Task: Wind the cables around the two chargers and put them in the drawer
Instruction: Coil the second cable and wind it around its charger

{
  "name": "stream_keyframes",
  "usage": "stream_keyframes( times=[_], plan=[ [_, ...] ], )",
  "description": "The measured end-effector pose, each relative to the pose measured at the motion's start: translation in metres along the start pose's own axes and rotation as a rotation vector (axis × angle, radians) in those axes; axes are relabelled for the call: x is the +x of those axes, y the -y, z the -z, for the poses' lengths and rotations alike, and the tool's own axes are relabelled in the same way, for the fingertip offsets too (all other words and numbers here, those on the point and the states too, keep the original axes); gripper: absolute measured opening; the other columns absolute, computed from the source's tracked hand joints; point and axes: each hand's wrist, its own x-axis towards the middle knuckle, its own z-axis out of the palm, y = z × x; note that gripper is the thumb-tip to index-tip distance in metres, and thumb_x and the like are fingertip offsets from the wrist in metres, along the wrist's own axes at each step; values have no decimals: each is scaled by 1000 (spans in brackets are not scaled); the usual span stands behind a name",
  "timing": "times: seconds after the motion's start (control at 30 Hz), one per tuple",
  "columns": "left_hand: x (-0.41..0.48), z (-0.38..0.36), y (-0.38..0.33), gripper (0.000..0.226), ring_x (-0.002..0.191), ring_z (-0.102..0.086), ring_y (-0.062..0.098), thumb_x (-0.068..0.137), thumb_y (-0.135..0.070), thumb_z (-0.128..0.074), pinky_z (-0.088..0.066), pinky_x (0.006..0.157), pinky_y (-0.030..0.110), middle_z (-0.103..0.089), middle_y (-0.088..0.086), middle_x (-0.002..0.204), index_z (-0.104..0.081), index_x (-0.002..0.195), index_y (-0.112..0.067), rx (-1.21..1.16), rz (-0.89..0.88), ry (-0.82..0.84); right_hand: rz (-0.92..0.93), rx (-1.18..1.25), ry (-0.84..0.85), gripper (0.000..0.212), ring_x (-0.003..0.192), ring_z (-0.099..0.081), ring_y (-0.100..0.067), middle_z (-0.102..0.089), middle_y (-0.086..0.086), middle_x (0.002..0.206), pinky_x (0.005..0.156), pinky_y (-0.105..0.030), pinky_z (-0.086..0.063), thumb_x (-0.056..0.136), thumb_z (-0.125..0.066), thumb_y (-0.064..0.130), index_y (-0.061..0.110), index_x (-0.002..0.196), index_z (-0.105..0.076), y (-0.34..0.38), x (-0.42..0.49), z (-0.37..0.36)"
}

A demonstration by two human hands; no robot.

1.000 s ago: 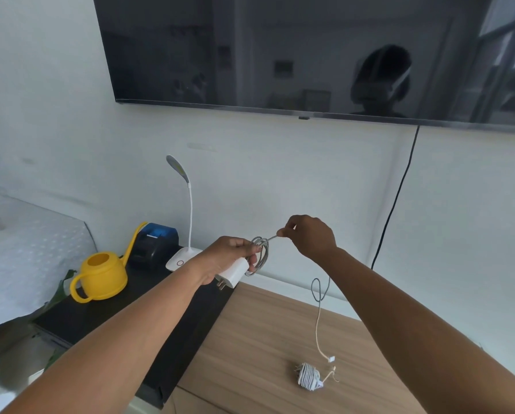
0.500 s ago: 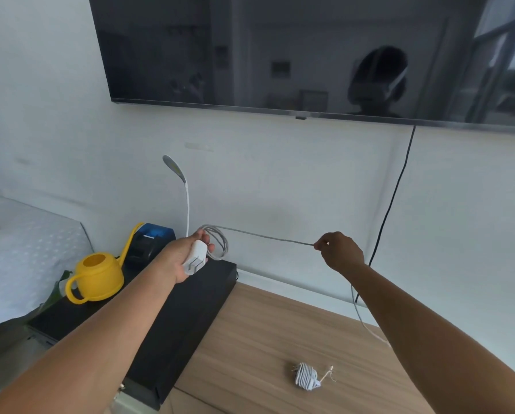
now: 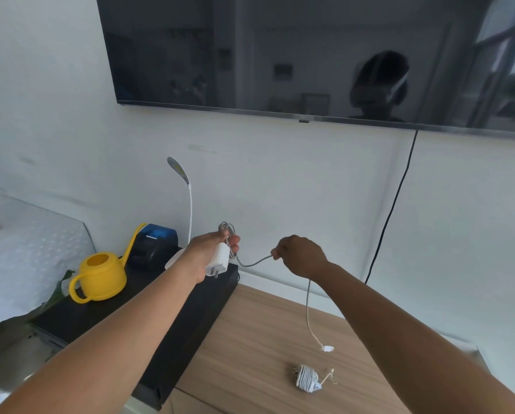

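Observation:
My left hand grips a white charger, prongs pointing down, with a few cable loops bunched above my fingers. Its grey cable sags from the charger across to my right hand, which pinches it. Below that hand the cable hangs down and ends in a white plug just over the wooden top. A second charger, wound in its cable, lies on the wood near the front. No drawer is visible.
A black unit on the left carries a yellow watering can, a blue-topped black box and a white gooseneck lamp. A dark TV hangs on the wall, with its black cord running down.
My right hand has come back toward the left hand, so the cable that was pulled taut now sags. The left hand turned the charger prongs-down and shifted right. The free plug end swings above the wood.

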Motion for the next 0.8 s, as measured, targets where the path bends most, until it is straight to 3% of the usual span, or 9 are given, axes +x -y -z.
stream_keyframes(
  times=[0.13, 0.3, 0.43, 0.5, 0.57, 0.67, 0.8],
  plan=[
    [-10, -9, 6, 37, 88, -74, 22, 92, -30, -66, -53, 54, 25, -76, 10, 102, -60, 116, -3, 238, -11, 84, 31, 68, -19, 28, 97, -63, -20, -69, 8, 107, 82, -32, -49, 93, -41, 18, 23, 86, -68, 14, 5, 2],
    [-27, -22, 9, 32, 75, -71, 28, 93, -24, -65, -52, 49, 25, -75, 18, 94, -64, 110, 4, 373, -4, 201, 31, 135, -76, 28, 97, -64, -21, -69, 7, 107, 83, -35, -51, 95, -42, 22, 22, 92, -70, 16, 8, 3],
    [-30, -26, 9, 25, 69, -70, 24, 88, -26, -71, -52, 53, 24, -73, 13, 84, -67, 96, -2, 468, -23, 279, 19, 254, -72, 26, 83, -60, -15, -65, 14, 86, 67, -27, -42, 94, -49, 28, 28, 76, -68, 12, 6, 6],
    [-29, -25, 8, 23, 73, -70, 25, 86, -25, -72, -54, 57, 25, -72, 13, 85, -67, 93, -3, 501, -12, 301, 27, 349, -49, 26, 70, -57, -11, -64, 20, 67, 62, -24, -40, 93, -55, 27, 29, 69, -66, 8, 5, 9],
    [-29, -25, 8, 21, 69, -69, 25, 88, -22, -71, -54, 55, 25, -70, 14, 83, -67, 89, -2, 532, -28, 290, 45, 418, -1, 25, 55, -49, -7, -57, 17, 51, 55, -20, -37, 90, -62, 25, 27, 66, -65, 3, 3, 13],
    [-26, -23, 6, 24, 63, -68, 23, 88, -25, -70, -53, 50, 24, -69, 17, 79, -66, 81, -3, 537, -47, 195, 62, 375, 69, 14, 56, -52, -6, -60, 6, 61, 53, -18, -39, 84, -71, 30, 20, 74, -70, -7, 2, 16],
    [-22, -12, -2, 28, 54, -67, 19, 89, -34, -69, -48, 47, 22, -71, 14, 72, -66, 78, -8, 539, -7, 92, -58, 403, 111, 14, 47, -53, -15, -58, -1, 59, 47, -21, -41, 82, -68, 22, 9, 80, -70, -27, 3, 16]
  ],
)
